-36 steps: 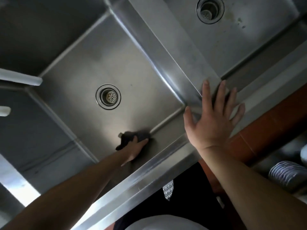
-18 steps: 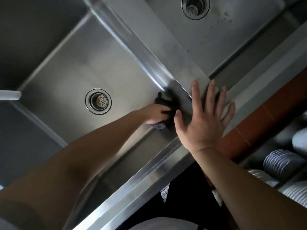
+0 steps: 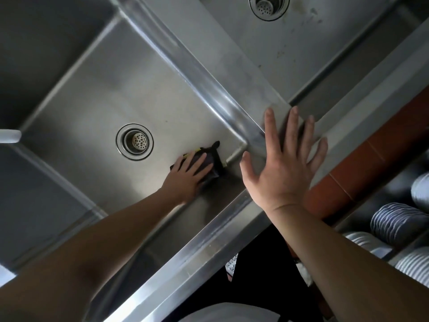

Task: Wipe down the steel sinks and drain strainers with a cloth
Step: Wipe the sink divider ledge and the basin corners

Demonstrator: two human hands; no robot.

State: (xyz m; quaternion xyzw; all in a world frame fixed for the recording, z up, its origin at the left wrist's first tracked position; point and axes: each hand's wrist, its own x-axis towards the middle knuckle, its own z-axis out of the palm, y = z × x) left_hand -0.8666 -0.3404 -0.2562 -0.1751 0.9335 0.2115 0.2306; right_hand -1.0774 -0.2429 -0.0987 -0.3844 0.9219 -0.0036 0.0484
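A person's left hand [image 3: 188,174] presses a dark cloth [image 3: 210,160] flat against the floor of a steel sink [image 3: 97,108], fingers spread over it, near the basin's corner and just right of the drain strainer [image 3: 138,141]. Much of the cloth is hidden under the fingers; a yellowish edge shows at its top, though what that is cannot be made out. The right hand [image 3: 286,166] lies open, palm down and fingers splayed, on the steel divider [image 3: 209,73] where it meets the front rim [image 3: 202,247], holding nothing. A second sink [image 3: 325,49] lies beyond the divider, its strainer [image 3: 267,6] cut off by the top edge and its floor marked with dark specks. At the far left, a pale rounded object [image 3: 9,136] juts in, mostly out of view. Stacked plates [image 3: 397,223] sit in shadow at the lower right, partly cropped.
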